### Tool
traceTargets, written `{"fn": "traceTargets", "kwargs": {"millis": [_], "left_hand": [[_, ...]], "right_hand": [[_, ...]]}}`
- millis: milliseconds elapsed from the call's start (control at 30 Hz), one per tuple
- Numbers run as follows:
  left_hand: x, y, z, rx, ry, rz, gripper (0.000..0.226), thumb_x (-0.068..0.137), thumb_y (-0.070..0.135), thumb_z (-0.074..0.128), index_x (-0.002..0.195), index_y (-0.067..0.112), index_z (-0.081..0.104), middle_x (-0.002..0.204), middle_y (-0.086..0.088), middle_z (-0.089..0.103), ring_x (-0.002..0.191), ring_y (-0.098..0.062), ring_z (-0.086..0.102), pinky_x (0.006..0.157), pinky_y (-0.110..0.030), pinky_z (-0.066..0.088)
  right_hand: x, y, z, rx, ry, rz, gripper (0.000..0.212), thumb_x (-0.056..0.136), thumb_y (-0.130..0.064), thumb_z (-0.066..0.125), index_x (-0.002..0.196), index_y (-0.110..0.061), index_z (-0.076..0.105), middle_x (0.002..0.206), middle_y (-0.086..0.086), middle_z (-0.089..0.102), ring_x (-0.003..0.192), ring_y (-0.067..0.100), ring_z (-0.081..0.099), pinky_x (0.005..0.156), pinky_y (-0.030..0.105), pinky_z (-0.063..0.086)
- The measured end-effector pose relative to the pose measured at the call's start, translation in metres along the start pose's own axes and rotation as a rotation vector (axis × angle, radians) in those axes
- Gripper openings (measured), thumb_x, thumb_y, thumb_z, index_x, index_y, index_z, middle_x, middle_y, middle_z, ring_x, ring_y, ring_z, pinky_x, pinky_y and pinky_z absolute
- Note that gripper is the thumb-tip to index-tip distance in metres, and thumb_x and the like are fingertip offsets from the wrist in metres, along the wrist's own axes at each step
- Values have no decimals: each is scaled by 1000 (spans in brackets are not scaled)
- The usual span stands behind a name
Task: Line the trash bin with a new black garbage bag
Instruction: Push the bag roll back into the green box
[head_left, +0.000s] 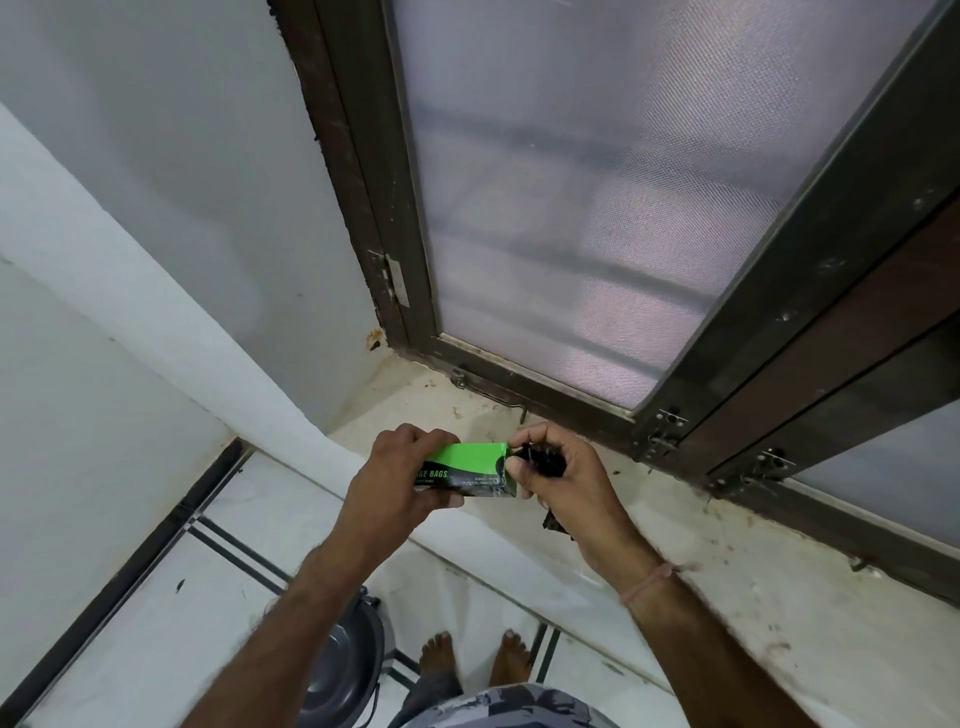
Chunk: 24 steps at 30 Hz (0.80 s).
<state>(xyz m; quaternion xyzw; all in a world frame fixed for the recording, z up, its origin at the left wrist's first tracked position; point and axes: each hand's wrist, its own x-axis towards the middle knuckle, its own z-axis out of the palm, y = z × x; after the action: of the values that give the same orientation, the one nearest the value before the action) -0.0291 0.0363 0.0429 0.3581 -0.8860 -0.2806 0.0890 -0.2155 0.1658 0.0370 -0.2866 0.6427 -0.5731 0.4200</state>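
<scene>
My left hand (387, 480) grips a green and black box of garbage bags (470, 470) above the window sill. At the box's right end my right hand (563, 480) holds a bunched black garbage bag (543, 460), fingers curled round it. A scrap of the black plastic hangs below that hand. The grey trash bin (340, 670) stands on the floor below my left forearm, partly hidden by it, and its inside looks bare.
A stone window sill (727, 587) with dirt specks runs below a dark-framed mesh window (571, 208). White walls stand to the left. My bare feet (470, 662) are on the tiled floor beside the bin.
</scene>
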Motion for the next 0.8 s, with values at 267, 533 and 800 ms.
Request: {"fn": "traceTargets", "kwargs": {"millis": [267, 533, 800], "left_hand": [[46, -26, 8, 195, -61, -80, 60, 79, 25, 84, 134, 31, 59, 122, -1, 55, 120, -24, 44, 79, -40, 54], [62, -51, 16, 310, -106, -32, 85, 80, 19, 83, 154, 31, 44, 155, -12, 45, 147, -34, 33, 108, -51, 44], [-20, 8, 43, -180, 198, -109, 38, 93, 53, 64, 114, 22, 65, 112, 7, 67, 104, -15, 58, 85, -35, 49]], "right_hand": [[28, 15, 13, -37, 18, 113, 22, 95, -1, 70, 117, -5, 73, 87, -1, 70, 62, 8, 56, 53, 11, 44], [34, 32, 12, -88, 22, 184, 22, 97, -8, 70, 119, -10, 72, 92, 0, 68, 63, 8, 57, 56, 12, 46], [-14, 23, 25, 113, 5, 259, 49, 93, -57, 55, 115, -16, 71, 100, 7, 76, 70, 11, 61, 65, 24, 49]]}}
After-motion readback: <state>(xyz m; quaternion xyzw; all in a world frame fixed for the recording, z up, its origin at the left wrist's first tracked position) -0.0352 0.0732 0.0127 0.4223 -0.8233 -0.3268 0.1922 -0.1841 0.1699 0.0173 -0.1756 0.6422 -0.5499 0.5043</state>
